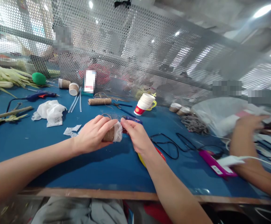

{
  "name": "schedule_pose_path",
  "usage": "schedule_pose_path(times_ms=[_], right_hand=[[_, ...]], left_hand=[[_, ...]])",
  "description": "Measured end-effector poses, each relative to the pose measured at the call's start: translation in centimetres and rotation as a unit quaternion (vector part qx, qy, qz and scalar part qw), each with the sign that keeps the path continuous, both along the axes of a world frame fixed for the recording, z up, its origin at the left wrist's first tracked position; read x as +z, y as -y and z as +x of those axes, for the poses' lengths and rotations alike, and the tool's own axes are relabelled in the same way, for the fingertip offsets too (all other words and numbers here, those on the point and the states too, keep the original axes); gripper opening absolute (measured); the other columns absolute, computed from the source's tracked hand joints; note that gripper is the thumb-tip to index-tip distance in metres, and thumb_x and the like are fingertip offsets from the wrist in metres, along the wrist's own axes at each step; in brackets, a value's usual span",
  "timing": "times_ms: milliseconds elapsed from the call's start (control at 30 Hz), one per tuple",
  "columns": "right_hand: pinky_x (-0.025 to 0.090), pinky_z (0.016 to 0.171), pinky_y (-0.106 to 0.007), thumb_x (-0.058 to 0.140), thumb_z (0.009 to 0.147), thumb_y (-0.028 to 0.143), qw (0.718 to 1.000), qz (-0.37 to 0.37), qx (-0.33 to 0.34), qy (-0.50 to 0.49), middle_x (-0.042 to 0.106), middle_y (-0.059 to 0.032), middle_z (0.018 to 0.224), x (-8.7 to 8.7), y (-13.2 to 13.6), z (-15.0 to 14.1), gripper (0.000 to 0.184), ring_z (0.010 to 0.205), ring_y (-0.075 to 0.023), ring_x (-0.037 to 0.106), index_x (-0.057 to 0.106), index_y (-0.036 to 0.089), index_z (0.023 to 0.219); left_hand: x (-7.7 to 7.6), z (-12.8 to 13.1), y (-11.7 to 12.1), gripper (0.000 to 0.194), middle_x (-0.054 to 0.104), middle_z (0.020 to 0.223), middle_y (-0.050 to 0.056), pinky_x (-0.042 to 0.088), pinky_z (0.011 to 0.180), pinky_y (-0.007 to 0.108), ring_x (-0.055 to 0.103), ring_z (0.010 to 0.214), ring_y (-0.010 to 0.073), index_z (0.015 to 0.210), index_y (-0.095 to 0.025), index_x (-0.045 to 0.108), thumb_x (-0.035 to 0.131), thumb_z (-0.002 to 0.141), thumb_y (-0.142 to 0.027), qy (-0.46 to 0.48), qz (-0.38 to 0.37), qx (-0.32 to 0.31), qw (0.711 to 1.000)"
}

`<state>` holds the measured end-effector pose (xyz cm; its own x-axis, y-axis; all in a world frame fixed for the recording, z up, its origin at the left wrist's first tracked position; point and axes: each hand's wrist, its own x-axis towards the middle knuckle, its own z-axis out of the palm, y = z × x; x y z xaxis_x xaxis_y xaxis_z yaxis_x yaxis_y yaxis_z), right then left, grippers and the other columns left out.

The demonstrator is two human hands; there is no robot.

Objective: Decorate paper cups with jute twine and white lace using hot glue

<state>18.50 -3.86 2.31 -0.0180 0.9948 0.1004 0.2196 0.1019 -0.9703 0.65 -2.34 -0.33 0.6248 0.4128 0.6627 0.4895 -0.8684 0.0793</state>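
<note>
My left hand (94, 132) is wrapped round a small cup (108, 134) covered in brown twine, tilted on its side above the table. White lace (118, 132) goes round its rim, which faces right. At that rim, my right hand (135, 133) is closed, thumb and forefinger pinched at the lace's upper edge. A blue glue gun (132, 119) shows just behind the right fingers. Under the right forearm lies a red and yellow object (142, 160), mostly hidden. Left of the cup are lace scraps (72, 130) and a crumpled white lace piece (49, 112).
On the blue table (84, 171) stand stacked white cups (145, 104). Behind lie a twine roll (99, 101), pliers (123, 109), glue sticks (76, 102) and another glue gun (42, 96). At right, black cord (165, 144) runs near a purple power strip (216, 165) and another person's arm (245, 149).
</note>
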Motion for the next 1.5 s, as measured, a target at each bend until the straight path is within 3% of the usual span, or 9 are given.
schedule_pose_path(times_ms=[100,233,400,500,767,900,1067,1367,1500], right_hand=[[0.044,0.066,-0.029,0.054,0.072,0.062,0.999,0.028,-0.022,-0.011,0.063,-0.0039,0.065,0.2,-0.1,0.4,0.047,0.065,-0.0156,0.058,0.061,0.017,0.065],[0.045,0.069,-0.030,0.046,0.078,0.062,0.993,0.094,-0.025,0.064,0.065,-0.0047,0.068,0.3,0.5,0.2,0.049,0.069,-0.0165,0.059,0.062,0.017,0.069],[0.044,0.064,-0.030,0.050,0.080,0.051,0.974,0.140,-0.022,0.176,0.064,-0.0061,0.070,0.0,1.2,-0.8,0.037,0.068,-0.0181,0.058,0.059,0.016,0.072],[0.044,0.063,-0.030,0.050,0.081,0.046,0.970,0.144,-0.027,0.195,0.063,-0.0062,0.069,0.0,1.2,-1.1,0.032,0.067,-0.0180,0.058,0.058,0.017,0.071],[0.044,0.066,-0.030,0.051,0.081,0.045,0.964,0.174,-0.031,0.200,0.065,-0.0055,0.071,0.2,1.1,-0.8,0.029,0.069,-0.0183,0.059,0.058,0.018,0.072],[0.045,0.068,-0.030,0.054,0.079,0.044,0.968,0.166,-0.028,0.187,0.066,-0.0058,0.073,0.5,1.2,-0.6,0.028,0.070,-0.0184,0.059,0.059,0.018,0.073],[0.046,0.069,-0.031,0.051,0.081,0.047,0.969,0.180,-0.039,0.164,0.067,-0.0060,0.077,0.7,1.3,-0.4,0.031,0.073,-0.0184,0.060,0.059,0.018,0.077],[0.046,0.072,-0.033,0.055,0.079,0.043,0.962,0.190,-0.030,0.193,0.067,-0.0064,0.079,0.7,1.3,-0.2,0.025,0.076,-0.0198,0.061,0.061,0.019,0.078],[0.047,0.073,-0.033,0.055,0.079,0.043,0.963,0.192,-0.029,0.189,0.067,-0.0069,0.083,0.6,1.2,-0.1,0.026,0.077,-0.0197,0.061,0.061,0.018,0.082]], left_hand=[[0.1,0.2,-0.1,0.061,0.055,0.109,0.012,0.046,0.086,0.041,0.053,0.100,0.0256,0.120,-0.017,0.040,0.067,0.070,-0.040,0.082,-0.125,0.007,0.989],[0.1,0.4,-0.2,0.058,0.057,0.103,0.008,0.048,0.080,0.037,0.057,0.094,0.0224,0.113,-0.019,0.044,0.068,0.066,-0.044,0.165,-0.268,0.037,0.948],[0.0,0.5,0.1,0.059,0.055,0.101,0.008,0.047,0.079,0.039,0.056,0.091,0.0224,0.115,-0.019,0.043,0.068,0.065,-0.040,0.130,-0.238,0.058,0.961],[0.0,0.5,0.3,0.060,0.054,0.102,0.009,0.047,0.080,0.040,0.056,0.094,0.0232,0.116,-0.018,0.041,0.066,0.067,-0.040,0.117,-0.217,0.065,0.967],[0.6,0.7,0.4,0.063,0.056,0.097,0.007,0.048,0.074,0.038,0.058,0.088,0.0226,0.114,-0.017,0.042,0.068,0.064,-0.045,0.157,-0.313,0.077,0.934],[1.1,0.7,0.5,0.064,0.056,0.085,0.002,0.048,0.067,0.034,0.058,0.073,0.0181,0.114,-0.018,0.042,0.068,0.063,-0.048,0.184,-0.388,0.066,0.901],[1.2,0.8,0.3,0.066,0.053,0.080,0.000,0.045,0.053,0.027,0.056,0.062,0.0140,0.114,-0.017,0.040,0.067,0.064,-0.049,0.233,-0.507,0.022,0.830],[1.9,0.8,0.3,0.053,0.060,0.093,0.007,0.046,0.064,0.027,0.058,0.083,0.0185,0.106,-0.014,0.046,0.065,0.067,-0.044,0.299,-0.601,-0.007,0.741],[1.7,0.7,0.2,0.055,0.060,0.091,0.007,0.044,0.059,0.026,0.058,0.078,0.0180,0.106,-0.014,0.048,0.064,0.068,-0.049,0.321,-0.626,-0.027,0.710]])
